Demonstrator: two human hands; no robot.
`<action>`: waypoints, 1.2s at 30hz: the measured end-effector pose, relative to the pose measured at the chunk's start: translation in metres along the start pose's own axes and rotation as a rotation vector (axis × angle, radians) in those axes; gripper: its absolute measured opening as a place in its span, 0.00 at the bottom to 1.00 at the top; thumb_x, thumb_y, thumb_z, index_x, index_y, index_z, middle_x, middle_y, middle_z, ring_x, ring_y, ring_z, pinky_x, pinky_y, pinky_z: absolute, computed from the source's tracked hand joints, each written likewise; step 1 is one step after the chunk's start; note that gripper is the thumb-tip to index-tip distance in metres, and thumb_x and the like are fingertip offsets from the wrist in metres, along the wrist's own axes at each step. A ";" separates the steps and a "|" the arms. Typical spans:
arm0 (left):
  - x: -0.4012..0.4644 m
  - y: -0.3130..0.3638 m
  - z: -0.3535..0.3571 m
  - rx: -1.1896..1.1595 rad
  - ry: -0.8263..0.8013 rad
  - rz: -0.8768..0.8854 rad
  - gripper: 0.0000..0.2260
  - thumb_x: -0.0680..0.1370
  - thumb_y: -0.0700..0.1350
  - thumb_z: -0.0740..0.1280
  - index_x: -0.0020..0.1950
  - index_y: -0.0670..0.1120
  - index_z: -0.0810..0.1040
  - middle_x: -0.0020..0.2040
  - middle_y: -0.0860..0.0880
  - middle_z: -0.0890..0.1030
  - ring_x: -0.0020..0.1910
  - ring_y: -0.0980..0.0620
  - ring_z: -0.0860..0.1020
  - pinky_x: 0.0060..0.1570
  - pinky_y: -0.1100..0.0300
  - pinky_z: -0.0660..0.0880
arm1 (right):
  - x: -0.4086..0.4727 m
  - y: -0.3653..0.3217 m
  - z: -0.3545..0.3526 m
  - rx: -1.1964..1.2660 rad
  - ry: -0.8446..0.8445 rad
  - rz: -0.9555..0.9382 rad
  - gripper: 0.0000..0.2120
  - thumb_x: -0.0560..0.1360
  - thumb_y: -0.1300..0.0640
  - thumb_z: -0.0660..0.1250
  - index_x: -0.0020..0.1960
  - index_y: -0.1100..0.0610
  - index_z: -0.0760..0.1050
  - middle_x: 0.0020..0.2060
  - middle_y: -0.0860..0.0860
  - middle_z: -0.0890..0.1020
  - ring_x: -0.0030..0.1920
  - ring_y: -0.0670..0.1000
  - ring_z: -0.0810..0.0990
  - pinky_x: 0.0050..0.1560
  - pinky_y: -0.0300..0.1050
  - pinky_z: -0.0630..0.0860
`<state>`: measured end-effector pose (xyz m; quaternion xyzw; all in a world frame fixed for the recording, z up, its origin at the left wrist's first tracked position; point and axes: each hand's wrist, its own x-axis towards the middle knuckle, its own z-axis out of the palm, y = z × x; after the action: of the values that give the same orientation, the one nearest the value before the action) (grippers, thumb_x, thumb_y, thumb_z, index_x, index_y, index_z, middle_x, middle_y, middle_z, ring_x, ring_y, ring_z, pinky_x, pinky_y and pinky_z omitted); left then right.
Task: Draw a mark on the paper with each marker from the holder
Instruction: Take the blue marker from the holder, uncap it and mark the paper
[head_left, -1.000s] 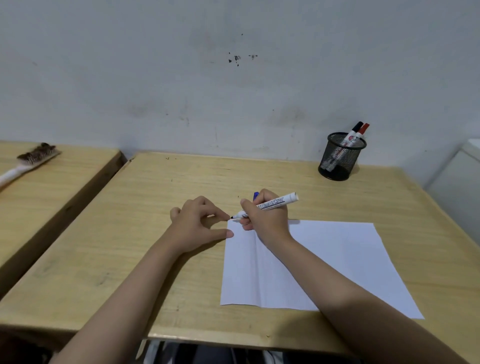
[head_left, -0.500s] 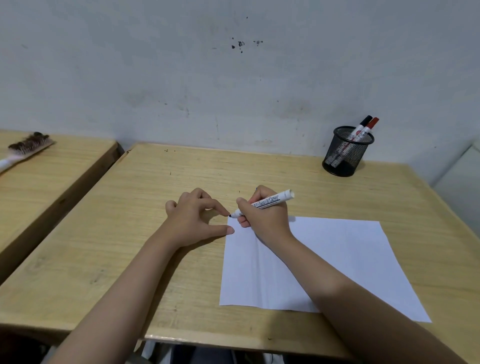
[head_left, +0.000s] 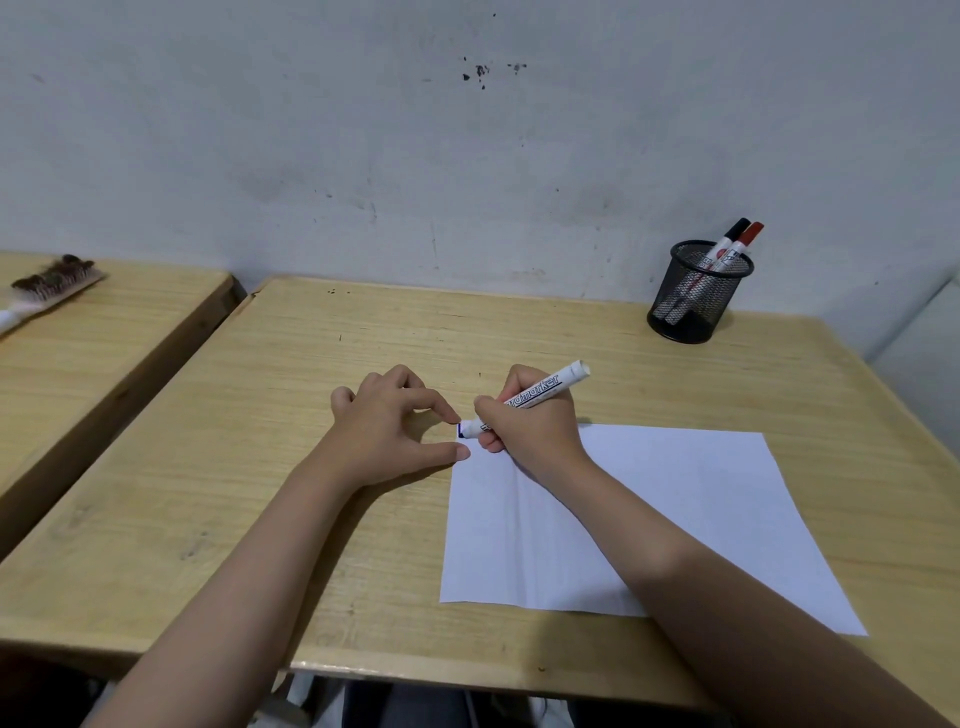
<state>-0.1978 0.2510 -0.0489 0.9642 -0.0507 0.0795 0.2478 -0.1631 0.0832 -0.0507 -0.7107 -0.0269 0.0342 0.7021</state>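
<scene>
A white sheet of paper (head_left: 675, 509) lies on the wooden desk (head_left: 415, 338). My right hand (head_left: 535, 421) grips an uncapped white marker (head_left: 540, 395) in a writing hold, its blue tip touching the paper's far left corner. My left hand (head_left: 389, 426) rests on the desk just left of that corner, thumb and forefinger spread, the thumb tip at the paper's edge and the forefinger tip almost touching the marker tip. It holds nothing. A black mesh holder (head_left: 691, 296) stands at the far right with a black-capped marker (head_left: 730, 239) and a red-capped marker (head_left: 748, 236) in it.
A second wooden desk (head_left: 104, 332) stands to the left across a narrow gap, with a brush (head_left: 52, 283) lying on it. A grey wall runs behind both desks. A white object (head_left: 924, 364) borders the desk's right side.
The marker tip has dropped from just above the corner onto the paper. My left hand has stayed in place. The blue cap glimpsed behind my right hand earlier is hidden now.
</scene>
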 end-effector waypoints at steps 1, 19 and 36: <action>0.000 0.000 0.000 0.007 0.002 0.003 0.20 0.58 0.70 0.67 0.45 0.64 0.78 0.47 0.57 0.71 0.52 0.57 0.68 0.45 0.56 0.52 | 0.000 0.000 0.000 0.005 -0.002 0.000 0.18 0.65 0.69 0.67 0.26 0.55 0.62 0.19 0.50 0.71 0.22 0.54 0.75 0.27 0.42 0.71; 0.037 0.041 0.008 -0.278 0.029 -0.036 0.15 0.70 0.54 0.70 0.55 0.59 0.74 0.53 0.60 0.78 0.50 0.60 0.77 0.59 0.55 0.60 | 0.002 -0.051 -0.031 0.439 0.439 -0.121 0.15 0.72 0.63 0.70 0.33 0.58 0.65 0.24 0.56 0.78 0.24 0.51 0.80 0.26 0.40 0.78; 0.046 0.108 -0.009 -1.126 -0.069 -0.063 0.04 0.71 0.36 0.70 0.44 0.43 0.81 0.35 0.51 0.84 0.38 0.54 0.83 0.45 0.61 0.79 | -0.031 -0.065 -0.075 0.382 0.392 -0.260 0.16 0.73 0.65 0.68 0.33 0.58 0.63 0.18 0.48 0.74 0.23 0.51 0.80 0.29 0.44 0.78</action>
<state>-0.1688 0.1591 0.0178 0.6862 -0.0646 0.0011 0.7245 -0.1868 0.0071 0.0158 -0.5494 0.0253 -0.1893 0.8134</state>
